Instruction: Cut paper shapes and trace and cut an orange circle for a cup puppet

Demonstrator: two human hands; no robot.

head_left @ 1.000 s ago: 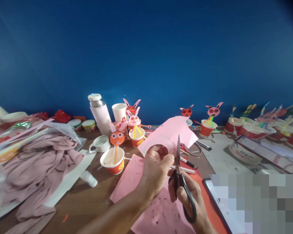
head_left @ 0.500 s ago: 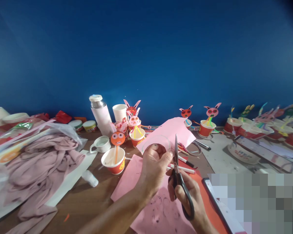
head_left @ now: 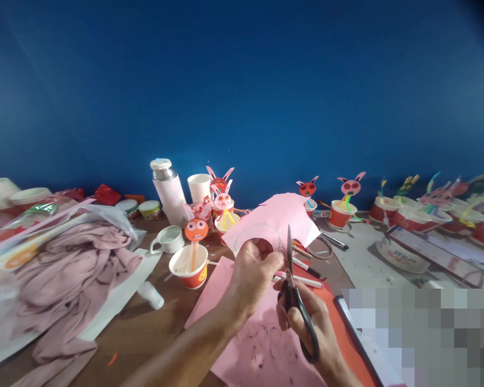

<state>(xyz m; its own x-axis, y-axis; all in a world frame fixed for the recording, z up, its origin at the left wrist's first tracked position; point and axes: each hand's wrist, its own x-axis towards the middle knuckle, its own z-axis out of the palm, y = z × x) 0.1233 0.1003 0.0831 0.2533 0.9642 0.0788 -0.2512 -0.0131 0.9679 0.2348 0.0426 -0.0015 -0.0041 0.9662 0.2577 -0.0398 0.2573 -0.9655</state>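
Short of the far edge of the table (head_left: 137, 333), the left hand (head_left: 253, 279) pinched pink paper (head_left: 282, 210); the right hand's (head_left: 321, 321) fingers clasped scissors (head_left: 289, 263).

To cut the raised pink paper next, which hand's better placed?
Right, probably: the right hand holds the scissors, pointing up beside the raised pink paper; the left hand is occupied gripping that paper.
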